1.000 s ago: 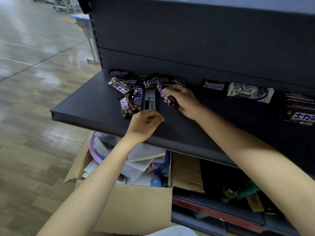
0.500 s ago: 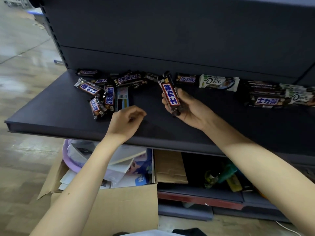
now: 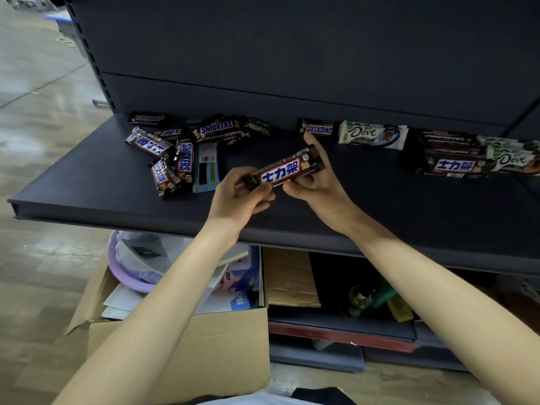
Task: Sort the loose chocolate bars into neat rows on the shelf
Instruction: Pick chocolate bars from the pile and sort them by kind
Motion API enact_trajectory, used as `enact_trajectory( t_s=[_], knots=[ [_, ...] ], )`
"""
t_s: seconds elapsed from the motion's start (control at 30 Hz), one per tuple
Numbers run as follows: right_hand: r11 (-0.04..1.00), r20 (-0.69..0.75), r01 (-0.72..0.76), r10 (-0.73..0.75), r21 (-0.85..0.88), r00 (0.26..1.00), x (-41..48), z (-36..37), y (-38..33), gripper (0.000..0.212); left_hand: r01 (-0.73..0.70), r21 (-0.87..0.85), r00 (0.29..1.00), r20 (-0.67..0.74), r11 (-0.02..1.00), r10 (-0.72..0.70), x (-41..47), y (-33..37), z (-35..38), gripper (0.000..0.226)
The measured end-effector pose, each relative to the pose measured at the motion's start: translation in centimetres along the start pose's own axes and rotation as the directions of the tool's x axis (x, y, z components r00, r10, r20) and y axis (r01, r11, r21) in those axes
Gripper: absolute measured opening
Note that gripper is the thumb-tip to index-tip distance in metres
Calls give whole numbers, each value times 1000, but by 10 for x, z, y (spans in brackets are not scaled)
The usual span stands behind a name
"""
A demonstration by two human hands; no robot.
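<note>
A person holds a dark brown Snickers bar with blue-and-white Chinese lettering [image 3: 285,171] above the middle of a dark grey metal shelf [image 3: 87,182]. The left hand [image 3: 239,197] pinches its near end and the right hand's [image 3: 315,182] grip curls round its far end. Loose bars [image 3: 187,147] lie heaped toward the back left corner.
</note>
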State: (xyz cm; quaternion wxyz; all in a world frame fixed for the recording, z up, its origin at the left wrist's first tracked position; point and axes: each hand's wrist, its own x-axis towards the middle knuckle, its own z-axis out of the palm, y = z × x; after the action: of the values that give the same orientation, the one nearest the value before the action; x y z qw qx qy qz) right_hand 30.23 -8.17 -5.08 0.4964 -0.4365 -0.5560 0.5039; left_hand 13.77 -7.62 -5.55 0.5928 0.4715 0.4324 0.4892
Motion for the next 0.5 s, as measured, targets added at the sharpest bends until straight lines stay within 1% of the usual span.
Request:
enact_trajectory(
  t_s=[0.07, 0.1, 0.17, 0.2, 0.27, 0.33, 0.43, 0.5],
  knots=[
    [994, -44, 6, -11, -109, 999, -3, -11, -7, 89, -127, 198, 992, 9, 972, 127, 4, 1, -6, 24],
    [987, -86, 5, -20, -164, 996, -4, -17, -11, 84, -186, 312, 982, 25, 932, 188, 6, 1, -10, 26],
    [947, -125, -10, -32, -321, 992, -3, -26, -20, 65, -267, 484, 962, 79, 833, 262, 8, 5, -14, 27],
    [906, -111, -6, -45, -422, 993, -2, -29, -24, 55, -291, 524, 955, 104, 800, 279, 8, 6, -15, 27],
    [813, -56, 29, -75, -582, 996, -1, -28, -30, 39, -328, 561, 943, 141, 760, 303, 9, 7, -14, 27],
    [725, 13, 71, -86, -685, 996, 0, -24, -34, 34, -354, 574, 933, 163, 738, 320, 10, 6, -12, 27],
    [629, 93, 118, -73, -769, 993, 4, -18, -33, 32, -367, 542, 930, 184, 756, 319, 10, 3, -6, 27],
    [611, 95, 125, -82, -782, 992, 7, -17, -30, 29, -372, 524, 928, 185, 766, 325, 10, 0, -3, 27]
  ],
)
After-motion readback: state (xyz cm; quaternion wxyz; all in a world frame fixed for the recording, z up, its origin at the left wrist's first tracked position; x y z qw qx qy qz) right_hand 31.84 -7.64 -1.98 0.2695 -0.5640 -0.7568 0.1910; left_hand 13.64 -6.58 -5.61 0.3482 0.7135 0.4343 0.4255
